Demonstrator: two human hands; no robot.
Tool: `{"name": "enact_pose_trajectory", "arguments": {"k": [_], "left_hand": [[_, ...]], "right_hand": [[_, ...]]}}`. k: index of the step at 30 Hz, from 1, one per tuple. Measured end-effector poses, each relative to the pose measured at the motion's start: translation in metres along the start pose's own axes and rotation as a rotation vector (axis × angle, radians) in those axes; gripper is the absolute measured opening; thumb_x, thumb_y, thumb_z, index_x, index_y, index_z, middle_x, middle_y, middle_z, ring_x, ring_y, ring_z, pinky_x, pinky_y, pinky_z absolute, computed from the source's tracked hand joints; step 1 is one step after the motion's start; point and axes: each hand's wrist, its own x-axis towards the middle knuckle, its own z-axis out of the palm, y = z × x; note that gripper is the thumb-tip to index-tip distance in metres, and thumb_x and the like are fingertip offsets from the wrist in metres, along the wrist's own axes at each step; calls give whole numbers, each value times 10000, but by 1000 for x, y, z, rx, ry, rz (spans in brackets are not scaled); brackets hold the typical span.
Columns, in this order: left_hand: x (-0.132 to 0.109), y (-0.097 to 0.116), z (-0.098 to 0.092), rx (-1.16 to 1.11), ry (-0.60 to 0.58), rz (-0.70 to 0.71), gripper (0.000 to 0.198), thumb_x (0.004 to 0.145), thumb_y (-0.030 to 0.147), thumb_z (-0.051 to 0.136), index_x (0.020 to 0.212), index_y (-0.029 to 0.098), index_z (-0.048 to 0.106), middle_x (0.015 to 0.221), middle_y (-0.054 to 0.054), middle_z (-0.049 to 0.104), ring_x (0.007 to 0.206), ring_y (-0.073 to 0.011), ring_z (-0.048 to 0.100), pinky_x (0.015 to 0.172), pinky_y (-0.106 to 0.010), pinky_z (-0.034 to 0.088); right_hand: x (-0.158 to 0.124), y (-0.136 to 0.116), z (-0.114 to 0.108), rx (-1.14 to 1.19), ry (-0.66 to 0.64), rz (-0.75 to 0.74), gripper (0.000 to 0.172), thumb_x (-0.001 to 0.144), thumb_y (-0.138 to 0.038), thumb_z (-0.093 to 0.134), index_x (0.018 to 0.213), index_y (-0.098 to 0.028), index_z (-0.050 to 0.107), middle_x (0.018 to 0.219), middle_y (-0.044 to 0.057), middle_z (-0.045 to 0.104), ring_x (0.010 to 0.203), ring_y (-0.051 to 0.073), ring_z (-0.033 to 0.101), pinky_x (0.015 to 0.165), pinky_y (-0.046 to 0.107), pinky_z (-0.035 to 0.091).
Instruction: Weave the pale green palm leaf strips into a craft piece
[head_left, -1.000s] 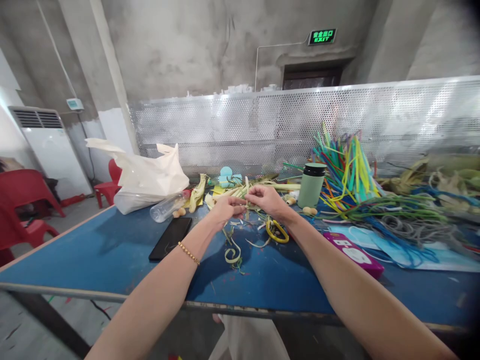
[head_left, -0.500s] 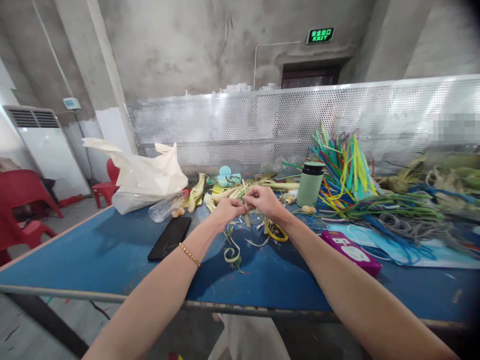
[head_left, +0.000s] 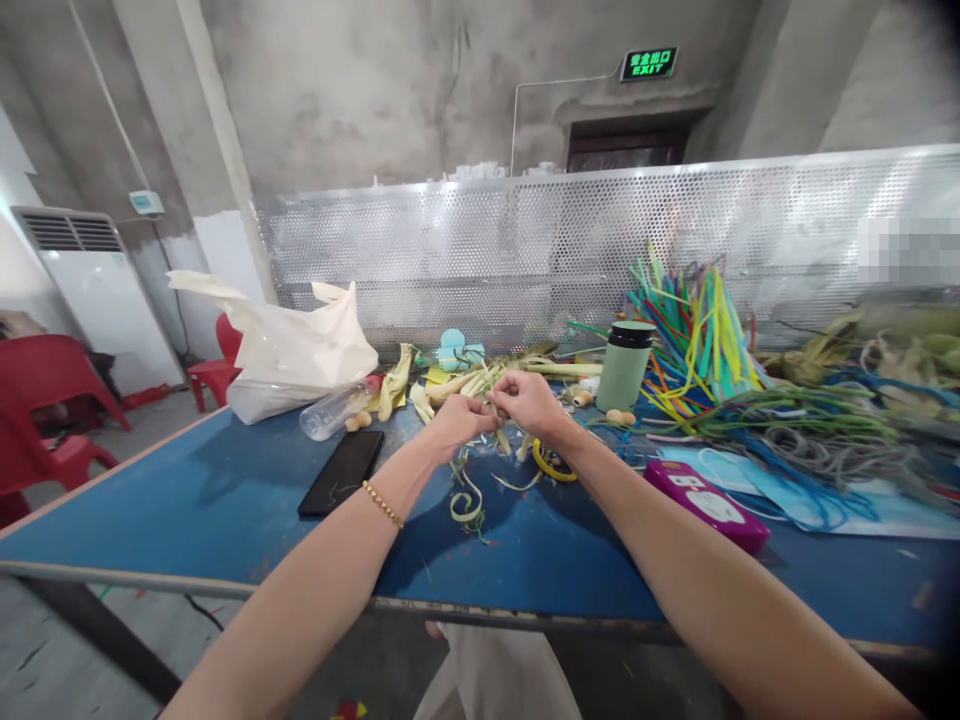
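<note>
Above the middle of the blue worktop [head_left: 225, 500], the left hand [head_left: 459, 420] and right hand [head_left: 531, 400] touch fingertips, both pinching a thin pale-green leaf strip [head_left: 500, 438] that looks light, limp and easily torn, best gripped near its ends.

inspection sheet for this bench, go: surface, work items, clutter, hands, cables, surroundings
Surface: blue table, scuffed, littered with trimmings.
Job's things: pale leaf strips, pinched between both hands; more piled behind.
Clutter: phone, clear bottle, white bag, green flask, purple box, coloured strips bundle.
Grippers: left hand and right hand closed on the strips, fingertips meeting.
Cables: no power leads seen; blue and grey cords tangled at right.
Surroundings: perforated metal screen, red chairs, standing air conditioner, exit sign.
</note>
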Motion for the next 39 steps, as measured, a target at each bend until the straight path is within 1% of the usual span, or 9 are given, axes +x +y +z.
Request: {"name": "enact_pose_trajectory", "arguments": {"k": [4, 8, 16, 21, 23, 25, 30, 34, 39], "left_hand": [[-2, 5, -5, 1, -63, 6, 339, 616, 298, 778, 467, 147, 514, 473, 24, 448, 482, -62, 307, 523, -281, 210], [-4, 13, -15, -105, -216, 3, 327, 726, 416, 718, 649, 105, 652, 680, -75, 644, 531, -89, 462, 543, -272, 314], [-4, 11, -17, -235, -303, -80, 201, 723, 249, 759, 679, 77, 664, 665, -84, 658, 539, -96, 547, 578, -255, 411], [-1, 16, -16, -441, -27, -117, 46, 756, 78, 692, 761, 56, 652, 676, -89, 670, 555, -119, 601, 609, -267, 463], [0, 18, -17, -496, 50, -142, 31, 768, 28, 650, 788, 50, 642, 718, -109, 686, 585, -140, 633, 639, -289, 490], [2, 18, -18, -526, 66, -155, 87, 757, -21, 621, 807, 47, 639, 745, -122, 695, 625, -157, 658, 667, -298, 506], [2, 15, -17, -526, 55, -124, 152, 696, -52, 638, 806, 53, 652, 721, -105, 694, 628, -160, 661, 695, -299, 504], [4, 11, -19, -487, 17, -91, 137, 641, -27, 696, 740, 58, 655, 677, -86, 673, 606, -147, 640, 690, -295, 486], [8, 6, -21, -471, -10, -74, 145, 616, 29, 743, 734, 69, 669, 668, -63, 653, 581, -121, 596, 637, -274, 449]], "right_hand": [[0, -2, -3, 161, -56, 22, 160, 688, -295, 648, 650, -175, 548, 502, -16, 580, 460, 114, 521, 477, 232, 398], [1, -6, -11, 314, -103, -39, 243, 684, -367, 694, 670, -172, 550, 524, -27, 578, 477, 102, 511, 484, 225, 393], [-2, -14, -12, 260, -137, -72, 250, 737, -405, 664, 698, -172, 580, 560, -14, 588, 490, 116, 507, 498, 250, 401], [4, -13, -28, -288, 322, -208, 275, 862, -343, 515, 722, -157, 660, 806, 90, 686, 775, 187, 602, 713, 303, 439], [5, -13, -32, -392, 363, -229, 257, 858, -302, 516, 709, -155, 665, 817, 100, 690, 791, 196, 614, 734, 309, 442], [4, -13, -30, -343, 240, -193, 214, 834, -268, 539, 707, -154, 667, 741, 81, 685, 692, 179, 622, 677, 294, 457], [-3, -15, -14, 86, -139, 91, 160, 820, -266, 549, 810, -151, 659, 483, 7, 594, 402, 145, 545, 423, 257, 440], [-4, -13, -10, 297, -228, 74, 100, 748, -228, 634, 795, -145, 662, 631, 41, 681, 511, 133, 605, 466, 237, 503], [-1, -7, -15, 309, -274, 28, 94, 713, -204, 640, 776, -148, 680, 670, 27, 695, 551, 119, 613, 537, 236, 523]]}}
